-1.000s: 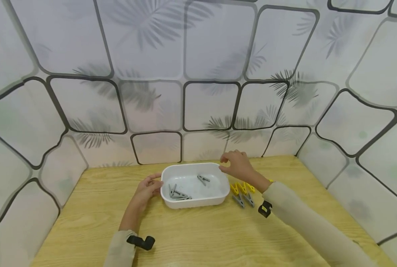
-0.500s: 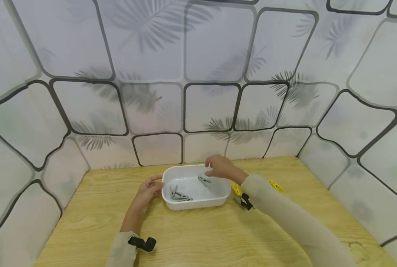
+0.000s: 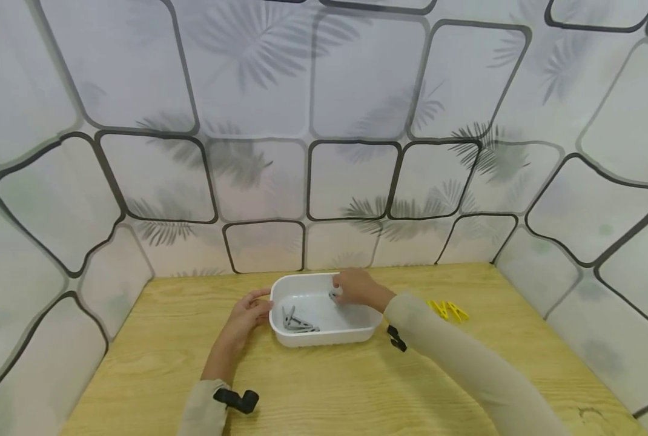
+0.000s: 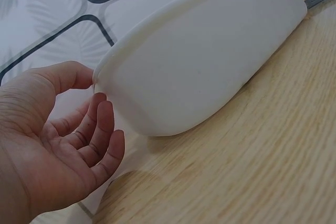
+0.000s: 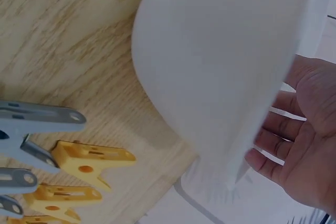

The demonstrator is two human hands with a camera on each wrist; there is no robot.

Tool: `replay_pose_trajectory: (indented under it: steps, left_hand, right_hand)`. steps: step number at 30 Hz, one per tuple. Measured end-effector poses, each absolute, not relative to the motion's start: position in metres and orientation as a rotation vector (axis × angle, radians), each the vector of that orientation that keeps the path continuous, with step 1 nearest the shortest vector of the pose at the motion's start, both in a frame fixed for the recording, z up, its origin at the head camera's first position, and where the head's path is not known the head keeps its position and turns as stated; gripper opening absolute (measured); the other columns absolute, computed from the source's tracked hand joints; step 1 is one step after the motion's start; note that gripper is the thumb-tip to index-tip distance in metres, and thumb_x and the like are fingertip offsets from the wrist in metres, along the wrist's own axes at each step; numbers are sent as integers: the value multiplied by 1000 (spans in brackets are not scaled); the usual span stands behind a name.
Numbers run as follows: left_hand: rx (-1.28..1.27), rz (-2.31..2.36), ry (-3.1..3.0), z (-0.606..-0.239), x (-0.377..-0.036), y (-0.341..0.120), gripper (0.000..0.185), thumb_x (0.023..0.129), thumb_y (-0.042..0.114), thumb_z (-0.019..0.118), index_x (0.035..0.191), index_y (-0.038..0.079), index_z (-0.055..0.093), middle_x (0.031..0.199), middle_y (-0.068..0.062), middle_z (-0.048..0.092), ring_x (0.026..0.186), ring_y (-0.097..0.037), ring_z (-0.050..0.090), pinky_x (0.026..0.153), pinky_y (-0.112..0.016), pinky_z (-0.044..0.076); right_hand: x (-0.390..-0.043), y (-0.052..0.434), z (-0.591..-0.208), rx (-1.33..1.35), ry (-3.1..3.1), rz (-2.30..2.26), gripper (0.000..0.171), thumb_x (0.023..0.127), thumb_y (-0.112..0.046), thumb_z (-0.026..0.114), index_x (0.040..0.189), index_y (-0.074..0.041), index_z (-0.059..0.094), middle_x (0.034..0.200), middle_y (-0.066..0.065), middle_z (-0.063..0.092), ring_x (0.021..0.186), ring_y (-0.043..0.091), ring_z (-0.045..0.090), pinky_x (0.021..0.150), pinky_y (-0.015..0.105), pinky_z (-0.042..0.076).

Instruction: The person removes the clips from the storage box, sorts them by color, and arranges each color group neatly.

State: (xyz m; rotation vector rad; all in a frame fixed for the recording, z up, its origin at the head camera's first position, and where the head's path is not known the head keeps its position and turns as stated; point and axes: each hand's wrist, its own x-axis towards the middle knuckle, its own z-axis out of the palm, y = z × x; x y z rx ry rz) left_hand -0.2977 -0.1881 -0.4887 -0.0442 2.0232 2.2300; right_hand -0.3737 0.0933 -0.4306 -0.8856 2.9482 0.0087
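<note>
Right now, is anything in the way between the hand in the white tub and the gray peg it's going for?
Nothing visible is. The right hand is already over the white tub, with its fingertips at the lone gray clothespin. The left hand only rests against the tub's left rim.

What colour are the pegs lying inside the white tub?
Grey pegs, inside the white tub; the head view shows them best.

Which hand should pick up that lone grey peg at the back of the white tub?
Right. The right hand is already inside the tub, beside the lone grey peg. The left hand rests at the tub's left rim, probably steadying it.
</note>
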Motion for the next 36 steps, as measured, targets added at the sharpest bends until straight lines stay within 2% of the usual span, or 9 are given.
replay_pose_trajectory:
  steps: [7,12,21,24,27,28,30,33,36]
  left_hand:
    - [-39,2237,2024,-491,-299,-187,48,99,5,61,144,-5,47,93,1,66,79,-6,65,73,-20,55]
    - [-44,2220,2036,-494,-298,-188,48,99,5,61,145,-4,48,94,0,66,81,-8,65,73,-20,55]
    - [-58,2215,2049,-492,-299,-188,49,98,10,65,144,-1,50,99,0,66,85,-9,65,77,-22,55]
    - [-65,2211,2050,-490,-300,-188,49,98,10,65,143,0,51,101,-1,67,85,-9,65,78,-22,55]
    - [-70,2204,2051,-488,-300,-188,49,98,11,65,144,1,51,103,-1,68,87,-9,66,79,-22,55]
    - [-66,2200,2054,-487,-300,-188,49,99,11,65,144,1,50,103,-1,68,88,-9,66,79,-22,55]
    - [-53,2191,2062,-486,-299,-188,50,99,12,64,145,0,49,105,-1,68,89,-10,66,79,-22,54]
    - [-55,2194,2056,-486,-299,-189,50,99,11,64,145,0,49,104,-2,68,90,-10,65,79,-22,55]
    - [-63,2190,2054,-486,-299,-189,50,99,11,64,146,0,48,104,-2,68,89,-10,65,78,-21,55]
  right_hand:
    - [-372,89,-442,-867,2939,56,18,89,-28,79,95,-12,73,96,1,72,79,15,61,75,37,54]
    - [-366,87,-443,-891,2925,33,15,86,-24,81,97,-16,75,97,-3,73,82,14,64,76,36,56]
    - [-366,81,-442,-1037,2914,0,18,85,-14,80,102,-10,75,99,4,73,86,18,64,82,39,55]
    - [-368,79,-441,-1002,2897,0,16,87,-22,81,89,-9,73,85,2,68,75,15,54,73,33,47]
    - [-369,77,-442,-941,2881,25,27,88,-31,81,78,-11,67,74,0,57,69,13,42,68,30,35]
    - [-369,76,-442,-924,2881,36,28,88,-33,81,77,-11,67,73,-1,56,69,12,41,68,30,34]
    - [-369,75,-443,-908,2890,51,24,87,-33,81,80,-12,71,76,-3,60,70,11,46,70,29,41]
    - [-367,73,-443,-908,2900,62,18,87,-30,82,89,-13,76,87,-2,70,80,14,59,80,35,51]
    - [-364,70,-442,-922,2894,59,17,88,-27,81,93,-12,77,94,1,73,89,18,65,86,41,54]
